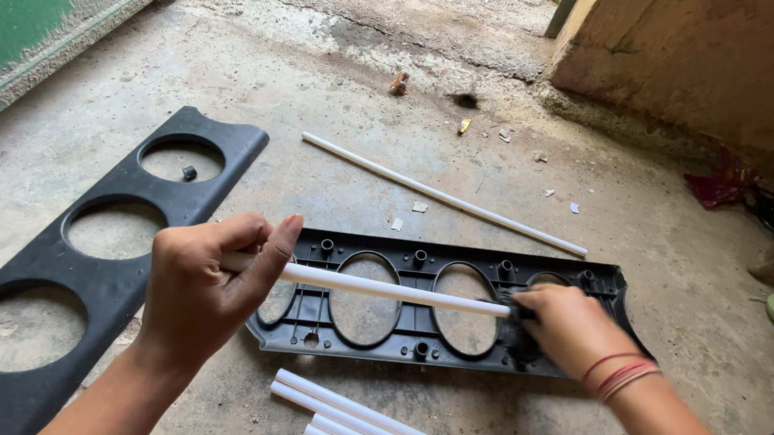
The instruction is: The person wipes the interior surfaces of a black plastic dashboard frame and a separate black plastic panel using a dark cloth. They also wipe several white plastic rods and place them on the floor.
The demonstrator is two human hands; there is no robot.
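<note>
My left hand (pixel 208 287) grips one white pipe (pixel 383 289) while my right hand (pixel 568 327), closed at its far end, presses it toward the black holed panel (pixel 398 335) on the floor, none fitted yet, spare pipes (pixel 365 422) near me.

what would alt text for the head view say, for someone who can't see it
Two bare hands hold a white tube level above a black plastic panel with oval holes on a concrete floor: the left hand grips one end, the right hand the other. A second black panel lies left, more white tubes nearby.
</note>
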